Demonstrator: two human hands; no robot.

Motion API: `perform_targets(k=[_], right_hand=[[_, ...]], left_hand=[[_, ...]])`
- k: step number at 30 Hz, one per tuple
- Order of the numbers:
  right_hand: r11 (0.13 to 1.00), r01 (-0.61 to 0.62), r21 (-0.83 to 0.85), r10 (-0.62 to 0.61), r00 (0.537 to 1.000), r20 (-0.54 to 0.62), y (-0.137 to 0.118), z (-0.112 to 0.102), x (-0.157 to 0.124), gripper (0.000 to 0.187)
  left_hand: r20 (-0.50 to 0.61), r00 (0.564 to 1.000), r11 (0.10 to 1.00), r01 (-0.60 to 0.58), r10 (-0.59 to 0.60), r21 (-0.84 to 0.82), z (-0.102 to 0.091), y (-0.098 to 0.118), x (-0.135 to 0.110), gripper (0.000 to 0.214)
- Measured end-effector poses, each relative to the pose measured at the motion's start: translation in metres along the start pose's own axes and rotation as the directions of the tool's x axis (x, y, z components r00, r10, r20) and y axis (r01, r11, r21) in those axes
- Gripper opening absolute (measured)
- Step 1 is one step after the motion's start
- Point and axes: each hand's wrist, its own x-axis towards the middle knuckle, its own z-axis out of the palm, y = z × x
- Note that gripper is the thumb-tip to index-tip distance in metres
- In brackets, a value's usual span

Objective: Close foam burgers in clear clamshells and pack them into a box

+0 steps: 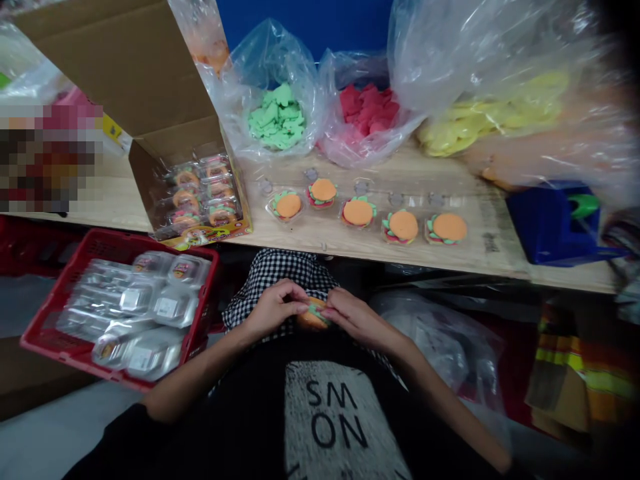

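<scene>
Over my lap, my left hand (pixel 274 307) and my right hand (pixel 353 315) are both closed on one small toy burger (pixel 313 316) with an orange bun and a green layer. The fingertips of both hands pinch it from either side. On the wooden table (pixel 350 237) beyond them lies a row of several finished toy burgers (pixel 403 227) in clear plastic shells.
A red basket (pixel 75 263) of packed clear shells sits at my left. An open cardboard box (pixel 150 100) holds packed burgers. Plastic bags of green pieces (pixel 277 120), red pieces (pixel 367 110) and yellow pieces (pixel 480 117) stand at the back. A blue tape dispenser (pixel 555 223) is at right.
</scene>
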Motion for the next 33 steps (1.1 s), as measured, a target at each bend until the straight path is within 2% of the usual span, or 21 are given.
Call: perform_targets(k=[6, 10, 16, 25, 33], right_hand=[[1.000, -0.007, 0.006, 0.007, 1.000, 0.026, 0.005, 0.004, -0.004, 0.028], [1.000, -0.028, 0.004, 0.028, 0.999, 0.041, 0.007, 0.006, -0.008, 0.029], [0.988, -0.084, -0.127, 0.098, 0.990, 0.105, -0.005, -0.004, -0.007, 0.026], [0.967, -0.015, -0.254, 0.051, 0.989, 0.135, -0.016, -0.009, -0.001, 0.022], [0.987, 0.030, -0.160, -0.002, 0.986, 0.166, -0.004, -0.001, -0.002, 0.027]], left_hand=[[-0.039, 0.999, 0.999, -0.036, 0.036, 0.013, 0.009, -0.004, 0.003, 0.008], [-0.021, 0.998, 0.997, -0.051, 0.053, 0.065, 0.013, -0.004, 0.001, 0.010], [0.011, 0.994, 0.983, -0.112, 0.112, 0.147, 0.017, -0.002, 0.002, 0.010], [0.101, 0.983, 0.960, -0.172, 0.153, 0.220, 0.016, 0.005, 0.003, 0.007], [0.090, 0.987, 0.961, -0.154, 0.136, 0.231, 0.023, -0.003, 0.003, 0.013]])
